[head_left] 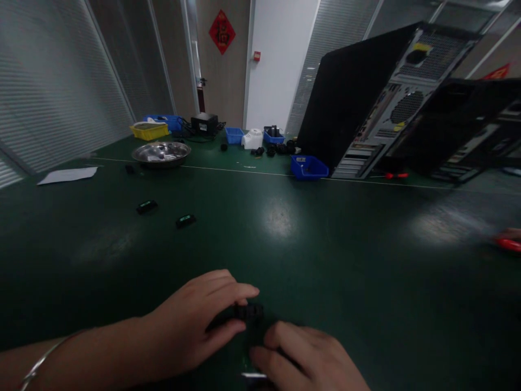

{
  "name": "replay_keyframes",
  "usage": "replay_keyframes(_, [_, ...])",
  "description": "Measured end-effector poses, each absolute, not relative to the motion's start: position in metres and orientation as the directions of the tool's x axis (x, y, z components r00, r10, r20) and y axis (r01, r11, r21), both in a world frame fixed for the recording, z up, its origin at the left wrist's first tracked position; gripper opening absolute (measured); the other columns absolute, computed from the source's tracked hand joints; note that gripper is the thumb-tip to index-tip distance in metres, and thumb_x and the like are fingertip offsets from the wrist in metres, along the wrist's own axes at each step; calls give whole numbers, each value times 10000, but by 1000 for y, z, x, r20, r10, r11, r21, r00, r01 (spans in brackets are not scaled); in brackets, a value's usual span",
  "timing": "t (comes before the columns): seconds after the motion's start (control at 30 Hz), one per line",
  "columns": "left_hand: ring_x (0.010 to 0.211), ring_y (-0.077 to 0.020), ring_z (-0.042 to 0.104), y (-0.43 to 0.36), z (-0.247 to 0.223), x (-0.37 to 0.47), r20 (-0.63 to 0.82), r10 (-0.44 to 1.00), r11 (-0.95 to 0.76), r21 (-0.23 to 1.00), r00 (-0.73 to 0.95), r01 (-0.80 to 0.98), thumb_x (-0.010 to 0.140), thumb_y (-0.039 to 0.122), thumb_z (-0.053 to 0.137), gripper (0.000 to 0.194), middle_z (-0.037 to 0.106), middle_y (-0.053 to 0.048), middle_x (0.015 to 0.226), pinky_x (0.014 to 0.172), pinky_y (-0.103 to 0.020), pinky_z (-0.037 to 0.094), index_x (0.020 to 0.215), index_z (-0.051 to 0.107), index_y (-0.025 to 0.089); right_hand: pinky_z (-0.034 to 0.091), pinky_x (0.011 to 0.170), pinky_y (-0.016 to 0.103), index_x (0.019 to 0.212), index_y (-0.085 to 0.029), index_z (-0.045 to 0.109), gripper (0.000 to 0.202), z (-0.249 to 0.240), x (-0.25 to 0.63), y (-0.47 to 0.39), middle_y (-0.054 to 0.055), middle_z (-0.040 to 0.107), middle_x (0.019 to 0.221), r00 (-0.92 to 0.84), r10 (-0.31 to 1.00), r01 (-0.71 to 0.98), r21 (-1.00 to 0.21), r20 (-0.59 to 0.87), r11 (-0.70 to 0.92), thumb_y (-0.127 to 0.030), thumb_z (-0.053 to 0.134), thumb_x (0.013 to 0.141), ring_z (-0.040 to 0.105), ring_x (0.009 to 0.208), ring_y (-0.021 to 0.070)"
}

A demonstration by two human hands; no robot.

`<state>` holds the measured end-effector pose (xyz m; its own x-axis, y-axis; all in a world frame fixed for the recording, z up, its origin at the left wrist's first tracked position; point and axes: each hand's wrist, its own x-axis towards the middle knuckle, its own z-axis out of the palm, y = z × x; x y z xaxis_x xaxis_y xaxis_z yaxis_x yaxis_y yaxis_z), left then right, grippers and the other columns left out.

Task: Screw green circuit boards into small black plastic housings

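Head view, "福" sign (222, 32), hands (199, 312) at black part (253, 311)

On the left forearm (118, 347), toward eight o'clock in the view, the person wears one thin bracelet (34, 373). It is of silver colour, looks like metal, and makes a narrow curved line around the arm. At about its lower part there is a small thicker place, maybe a joint, which shines brighter; the exact form is too small to tell. The forearm itself is bare and slim. The left hand (203, 315), at seven o'clock, and the right hand (307, 358), near five o'clock, are bare, with slender fingers.
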<state>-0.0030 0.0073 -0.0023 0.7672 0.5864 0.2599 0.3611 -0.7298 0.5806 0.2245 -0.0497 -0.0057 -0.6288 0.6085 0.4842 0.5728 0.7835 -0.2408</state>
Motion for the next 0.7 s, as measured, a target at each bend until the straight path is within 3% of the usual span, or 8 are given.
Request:
replay_keyframes(0.13, [907,-201,602,8,0,-1,261,571,-740,573,778,351,875,76,592,420,653,-35,1031,781,-318,493,1252,498,236,423,469,238,830,-216,664,420,-6,221,-52,-9,656,730,-635,627,577,-262,451,773,-409,362,1047,618,564,126])
replay_keyframes(0.27, [884,-206,598,8,3,0,257,562,-749,562,786,351,892,104,571,346,660,-56,1006,751,-311,485,1221,532,202,455,525,230,853,-198,665,214,-3,223,-56,15,670,783,-665,642,570,-296,381,767,-229,493,975,621,619,139])
replay_keyframes(0.37, [886,-206,596,7,5,-1,247,556,-750,560,793,351,893,110,571,327,661,-59,1003,748,-303,481,1208,541,194,480,572,221,864,-186,670,171,4,224,-56,39,693,804,-612,740,577,-482,278,659,-146,507,899,648,672,144])
replay_keyframes(0.5, [892,-205,594,7,6,-1,248,547,-753,564,800,340,897,111,575,322,662,-54,1011,762,-304,476,1203,538,203,505,632,227,822,-174,649,136,13,228,-51,39,699,767,-437,891,531,-764,124,366,-137,526,865,662,699,148])
replay_keyframes(0.6, [879,-200,597,8,4,-1,238,556,-743,572,796,348,888,99,574,332,659,-44,1006,757,-299,476,1194,543,221,519,658,239,844,-170,638,95,13,232,-47,35,711,766,-347,938,449,-877,5,171,-193,552,879,671,718,160])
replay_keyframes(0.7, [865,-196,607,8,1,-2,240,559,-747,562,794,356,867,76,569,377,659,-31,995,751,-290,486,1203,544,246,526,666,251,851,-165,634,74,12,237,-45,42,720,779,-333,942,362,-929,-48,81,-216,583,868,666,725,165])
